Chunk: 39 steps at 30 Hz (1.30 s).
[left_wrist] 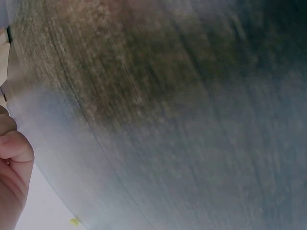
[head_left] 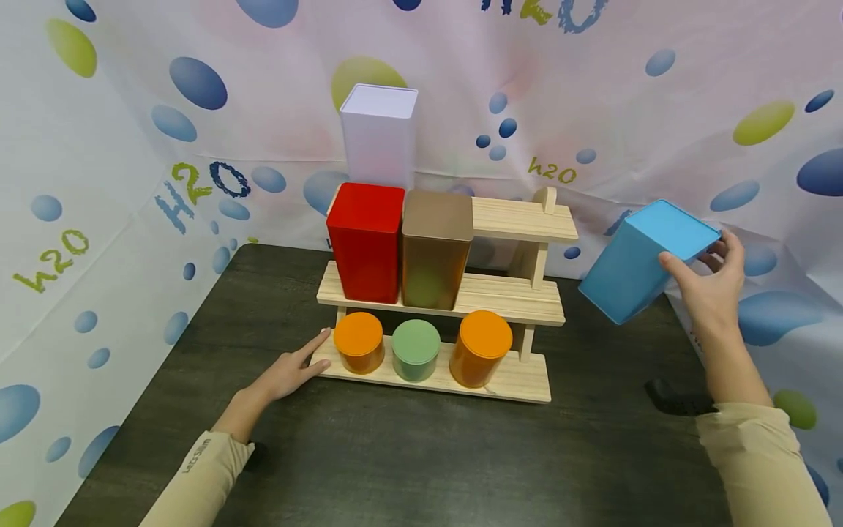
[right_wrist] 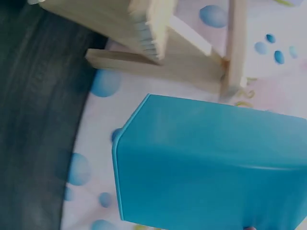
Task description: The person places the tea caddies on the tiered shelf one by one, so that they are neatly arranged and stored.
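Observation:
In the head view my right hand [head_left: 714, 282] grips a tilted light blue rectangular canister [head_left: 642, 256] in the air, right of a three-tier wooden shelf [head_left: 514, 298]. The right wrist view shows that canister [right_wrist: 206, 163] large, with only a fingertip at the bottom edge. My left hand [head_left: 286, 373] touches the left end of the bottom tier with extended fingers. On the middle tier stand a red canister [head_left: 365, 245] and a brown one [head_left: 436, 252]. A white canister [head_left: 378, 139] stands on the top tier.
Along the bottom tier stand an orange round tin [head_left: 359, 344], a green one [head_left: 416, 351] and a taller orange one [head_left: 482, 350]. A wooden end piece [head_left: 549, 199] rises at the top tier's right. The dark table [head_left: 421, 454] meets a patterned curtain behind.

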Each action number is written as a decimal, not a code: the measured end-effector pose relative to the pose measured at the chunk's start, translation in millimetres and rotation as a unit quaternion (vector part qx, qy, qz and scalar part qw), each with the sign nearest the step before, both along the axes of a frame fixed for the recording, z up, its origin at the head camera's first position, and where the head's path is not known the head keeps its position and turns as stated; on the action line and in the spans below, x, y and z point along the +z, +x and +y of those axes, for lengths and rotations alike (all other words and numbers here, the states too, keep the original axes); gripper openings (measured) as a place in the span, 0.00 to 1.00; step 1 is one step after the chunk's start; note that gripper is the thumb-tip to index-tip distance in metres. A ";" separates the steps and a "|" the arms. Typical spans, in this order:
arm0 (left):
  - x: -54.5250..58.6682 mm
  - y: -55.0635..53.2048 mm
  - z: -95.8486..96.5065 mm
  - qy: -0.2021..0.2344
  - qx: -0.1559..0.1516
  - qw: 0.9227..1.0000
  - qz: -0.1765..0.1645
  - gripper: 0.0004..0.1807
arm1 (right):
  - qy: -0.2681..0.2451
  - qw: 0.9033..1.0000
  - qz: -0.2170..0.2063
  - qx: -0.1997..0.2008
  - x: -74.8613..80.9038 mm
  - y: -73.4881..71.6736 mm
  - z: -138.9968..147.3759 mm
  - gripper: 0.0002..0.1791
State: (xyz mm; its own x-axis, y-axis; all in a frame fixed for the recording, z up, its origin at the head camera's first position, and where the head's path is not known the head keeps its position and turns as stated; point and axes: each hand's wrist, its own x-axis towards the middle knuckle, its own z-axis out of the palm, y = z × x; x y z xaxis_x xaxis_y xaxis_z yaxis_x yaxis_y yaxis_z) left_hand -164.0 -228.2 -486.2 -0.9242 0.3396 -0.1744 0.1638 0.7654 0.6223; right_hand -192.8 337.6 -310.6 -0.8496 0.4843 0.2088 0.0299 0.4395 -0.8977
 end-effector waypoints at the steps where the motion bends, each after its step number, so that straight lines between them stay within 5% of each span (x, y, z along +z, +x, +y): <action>1: 0.2 0.0 0.1 -0.001 0.000 1.000 0.000 0.37 | 0.007 1.000 0.006 -0.002 3.4 1.2 -1.7 0.42; 13: -0.3 1.4 -1.9 -0.007 0.002 1.000 -0.006 0.38 | 0.047 0.996 0.076 -0.002 43.0 7.5 -29.9 0.40; 29: -1.1 0.7 -2.2 -0.002 -0.001 1.000 0.002 0.38 | 0.020 0.981 0.168 0.092 65.8 -10.6 -66.7 0.39; 39: 0.4 0.7 1.0 0.005 0.002 1.000 -0.002 0.37 | 0.026 0.974 0.160 0.156 73.1 -25.3 -97.7 0.40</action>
State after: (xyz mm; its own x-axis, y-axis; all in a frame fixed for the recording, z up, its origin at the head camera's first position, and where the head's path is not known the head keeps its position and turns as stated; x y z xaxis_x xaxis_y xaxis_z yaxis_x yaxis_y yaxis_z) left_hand -163.3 -227.1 -485.8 -0.9251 0.3366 -0.1756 0.1572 0.7606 0.6299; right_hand -218.1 239.9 -237.5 -0.8411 0.1941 0.5049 -0.3908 0.4272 -0.8153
